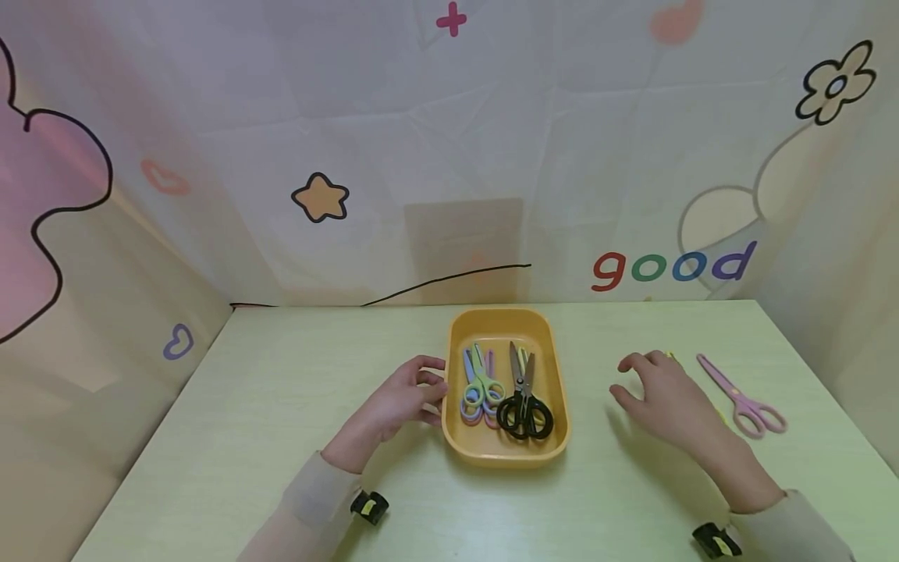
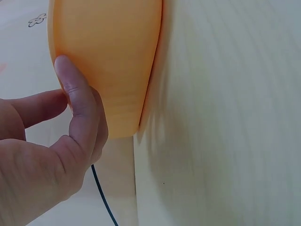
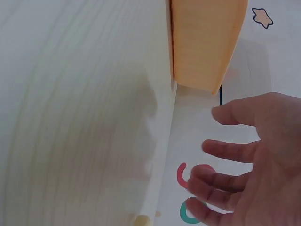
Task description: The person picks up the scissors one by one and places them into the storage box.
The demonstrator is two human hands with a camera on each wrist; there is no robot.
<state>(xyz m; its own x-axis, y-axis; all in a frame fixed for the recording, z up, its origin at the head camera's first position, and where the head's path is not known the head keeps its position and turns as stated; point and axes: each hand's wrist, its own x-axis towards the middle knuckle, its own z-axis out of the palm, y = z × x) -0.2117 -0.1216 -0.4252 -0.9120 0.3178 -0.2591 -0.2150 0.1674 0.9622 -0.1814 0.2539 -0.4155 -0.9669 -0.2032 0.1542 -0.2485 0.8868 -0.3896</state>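
Note:
A yellow-orange tray (image 1: 502,453) stands in the middle of the table. Inside lie black-handled scissors (image 1: 525,414), light green scissors (image 1: 485,389) and several other pastel pairs partly underneath. My left hand (image 1: 410,394) is at the tray's left side, bent fingers touching its outer wall near the rim, as the left wrist view also shows. To the right of the tray my right hand (image 1: 667,398) hovers over the table, fingers loosely bent and apart, holding nothing. Yellow bits (image 1: 722,417) show from behind it, mostly hidden. Pink scissors (image 1: 744,402) lie beside the right hand.
A pale wood-look table (image 1: 281,421) carries everything. Behind it hangs a printed cloth (image 1: 365,140) with a star, a flower and the word "good", and it also closes off the left and right sides.

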